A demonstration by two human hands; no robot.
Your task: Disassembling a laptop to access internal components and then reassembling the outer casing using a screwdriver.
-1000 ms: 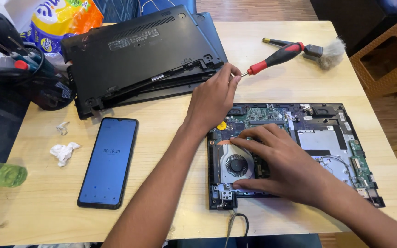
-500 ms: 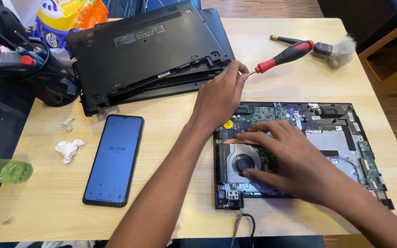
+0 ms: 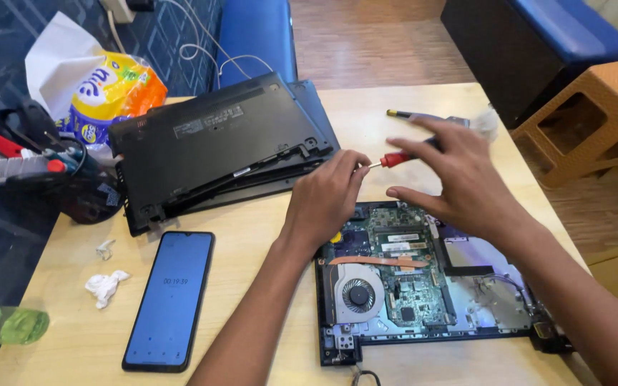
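Head view: the right hand (image 3: 466, 175) has lifted off the cooling fan (image 3: 357, 294) and now hovers open, fingers spread, over the red-handled screwdriver (image 3: 403, 156). The left hand (image 3: 325, 200) remains closed around the screwdriver's tip end. The opened laptop base (image 3: 423, 275) lies on the worktop (image 3: 266, 236), fan exposed and untouched. Judgement: work passes from fan to tool.

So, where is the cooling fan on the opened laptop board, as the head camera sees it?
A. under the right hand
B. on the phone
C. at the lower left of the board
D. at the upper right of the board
C: the round cooling fan sits uncovered at the lower left corner of the opened laptop board, below the left hand.
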